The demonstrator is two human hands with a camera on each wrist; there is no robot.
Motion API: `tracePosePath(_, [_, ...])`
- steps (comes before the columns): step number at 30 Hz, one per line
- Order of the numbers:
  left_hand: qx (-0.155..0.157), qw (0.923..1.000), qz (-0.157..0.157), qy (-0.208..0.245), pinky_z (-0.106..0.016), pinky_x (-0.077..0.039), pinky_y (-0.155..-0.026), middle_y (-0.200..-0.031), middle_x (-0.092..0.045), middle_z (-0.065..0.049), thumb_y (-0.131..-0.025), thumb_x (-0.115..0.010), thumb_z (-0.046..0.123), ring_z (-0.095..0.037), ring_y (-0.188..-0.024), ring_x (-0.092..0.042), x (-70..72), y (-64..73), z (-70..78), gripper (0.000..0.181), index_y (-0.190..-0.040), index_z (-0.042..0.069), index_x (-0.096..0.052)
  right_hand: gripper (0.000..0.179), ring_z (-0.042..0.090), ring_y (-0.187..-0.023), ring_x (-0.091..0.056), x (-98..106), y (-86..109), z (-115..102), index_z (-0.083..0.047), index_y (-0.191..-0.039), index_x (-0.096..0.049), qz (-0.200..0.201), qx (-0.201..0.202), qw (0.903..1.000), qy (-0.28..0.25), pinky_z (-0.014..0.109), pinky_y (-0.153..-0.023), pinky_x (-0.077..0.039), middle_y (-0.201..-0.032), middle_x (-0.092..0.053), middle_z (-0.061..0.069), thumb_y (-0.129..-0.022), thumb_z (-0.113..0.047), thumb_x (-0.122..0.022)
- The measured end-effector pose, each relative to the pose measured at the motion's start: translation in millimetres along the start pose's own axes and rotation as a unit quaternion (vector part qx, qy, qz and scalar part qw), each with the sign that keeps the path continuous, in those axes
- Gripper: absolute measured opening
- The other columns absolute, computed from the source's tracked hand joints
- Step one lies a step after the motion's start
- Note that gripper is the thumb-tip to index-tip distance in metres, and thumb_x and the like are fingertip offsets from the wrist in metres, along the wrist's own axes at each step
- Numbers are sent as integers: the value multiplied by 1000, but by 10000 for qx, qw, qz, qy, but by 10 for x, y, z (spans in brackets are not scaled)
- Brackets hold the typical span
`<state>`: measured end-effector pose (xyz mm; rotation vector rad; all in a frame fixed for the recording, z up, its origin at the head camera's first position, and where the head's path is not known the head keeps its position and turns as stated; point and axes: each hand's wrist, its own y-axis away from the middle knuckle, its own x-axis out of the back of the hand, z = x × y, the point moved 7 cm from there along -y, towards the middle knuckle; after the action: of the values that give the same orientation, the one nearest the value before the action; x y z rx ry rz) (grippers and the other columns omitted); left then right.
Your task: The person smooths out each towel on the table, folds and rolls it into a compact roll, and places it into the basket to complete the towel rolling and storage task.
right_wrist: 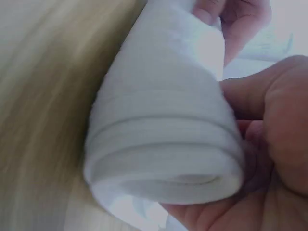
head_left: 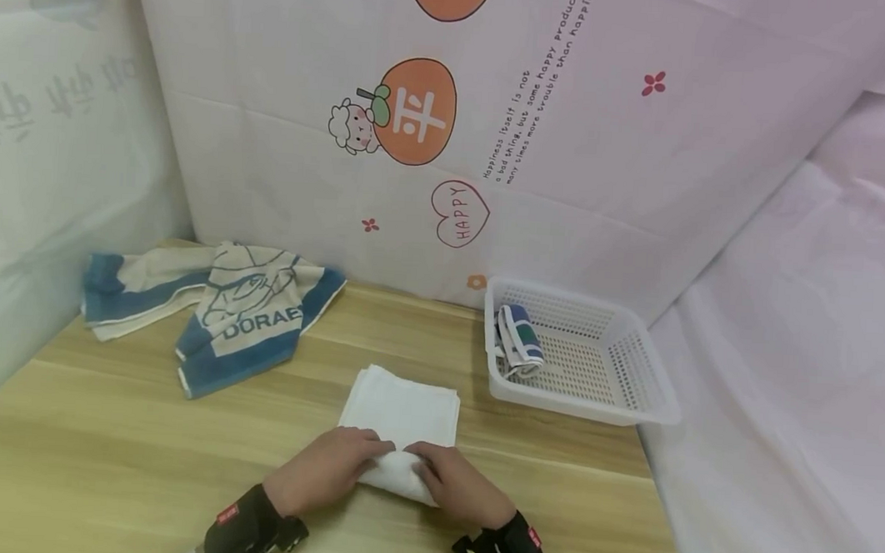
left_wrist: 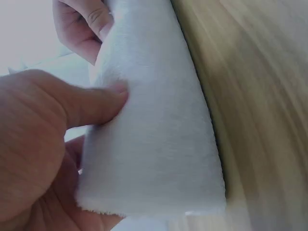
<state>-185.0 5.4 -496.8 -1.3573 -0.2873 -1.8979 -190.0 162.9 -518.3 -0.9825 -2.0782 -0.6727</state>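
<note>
A white towel (head_left: pixel 404 408) lies on the wooden table, its near end rolled over into a thick roll and its far part flat. My left hand (head_left: pixel 331 469) grips the roll's left end, thumb on the near side and fingers over the far side. At the other end my right hand (head_left: pixel 469 482) grips it the same way. In the left wrist view the left thumb presses on the rolled towel (left_wrist: pixel 159 134). The right wrist view shows the open, layered end of the roll (right_wrist: pixel 163 159) beside the right palm.
A white plastic basket (head_left: pixel 655 379) stands at the back right, with a rolled blue, green and white towel (head_left: pixel 520 339) inside. Crumpled at the back left lies a blue and white Doraemon towel (head_left: pixel 253 300). Printed white sheets (head_left: pixel 569 149) wall the table (head_left: pixel 140 453).
</note>
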Motion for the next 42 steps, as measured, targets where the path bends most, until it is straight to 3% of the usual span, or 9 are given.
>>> tracePosePath(4, [446, 9982, -347, 196, -39, -56, -94, -113, -72, -6, -100, -58, 8, -22, -106, -68, -102, -15, -100, 31, -130, 8, -66, 25, 15, -111, -63, 48, 67, -106, -8, -126, -67, 717, 109, 9962, 477, 34, -94, -55, -119, -68, 4, -106, -15, -54])
tracePosePath(9, [749, 9952, -433, 468, -47, -53, -99, -121, -70, -14, -101, -56, 9, -31, -113, -66, -140, -43, -202, 31, -131, 4, -64, 26, 27, -99, -65, 91, 176, -419, -1, -112, -70, 1689, 347, 9635, 2048, 36, -85, -58, -108, -69, 12, -87, -5, -78])
tracePosePath(14, [815, 9940, -329, 648, -48, -53, -99, -120, -70, -14, -103, -55, 11, -31, -114, -66, -83, -58, -257, 29, -129, 2, -64, 47, 29, -103, -66, 12, 86, -397, 2, -121, -65, 1504, 201, 9603, 2341, 38, -89, -57, -114, -68, 15, -79, -6, -86])
tracePosePath(18, [654, 9972, 45, 370, -45, -54, -95, -115, -68, -10, -99, -61, 13, -26, -108, -64, 8, -69, -238, 26, -123, 4, -67, 37, 22, -97, -65, 25, -33, -278, -4, -113, -69, 1456, 348, 9622, 2273, 34, -87, -55, -108, -70, 8, -80, -6, -83])
tracePosePath(23, [127, 9983, 469, -313, -45, -52, -98, -118, -66, -14, -85, -78, 13, -29, -111, -62, 70, -35, -90, 35, -117, 4, -69, 20, 11, -83, -58, 82, -165, -178, -10, -102, -69, 949, 474, 9741, 1996, 28, -78, -50, -97, -72, 0, -85, -11, -79])
tracePosePath(29, [73, 9959, 551, -715, -44, -52, -98, -114, -68, -14, -79, -81, 9, -30, -108, -63, 45, -11, -54, 48, -123, 0, -65, 31, 19, -108, -65, 75, -180, -36, -5, -124, -66, 357, 204, 9932, 1088, 38, -94, -54, -115, -71, 6, -103, -27, -61])
tracePosePath(35, [199, 9993, -65, -325, -40, -55, -88, -101, -70, -8, -87, -75, 11, -25, -96, -66, 26, -95, -125, 32, -117, 2, -68, 34, 17, -115, -64, 24, -115, 20, -8, -128, -64, 369, 93, 9990, 243, 39, -99, -53, -122, -69, 3, -108, -31, -49])
tracePosePath(39, [523, 9963, -679, 51, -40, -56, -78, -92, -69, -8, -92, -70, 16, -25, -87, -66, -38, -185, -188, 23, -111, 3, -67, 31, 24, -112, -63, 89, -35, -119, -3, -130, -65, 1057, 231, 9896, 949, 40, -96, -53, -120, -68, 10, -103, -18, -60])
tracePosePath(42, [818, 9908, -1025, 322, -39, -54, -72, -86, -65, -4, -95, -66, 19, -22, -81, -64, -94, -255, -251, 16, -104, 6, -65, 39, 28, -107, -63, 110, 39, -292, 0, -128, -66, 1621, 413, 9669, 1925, 42, -93, -54, -116, -66, 14, -92, -11, -75])
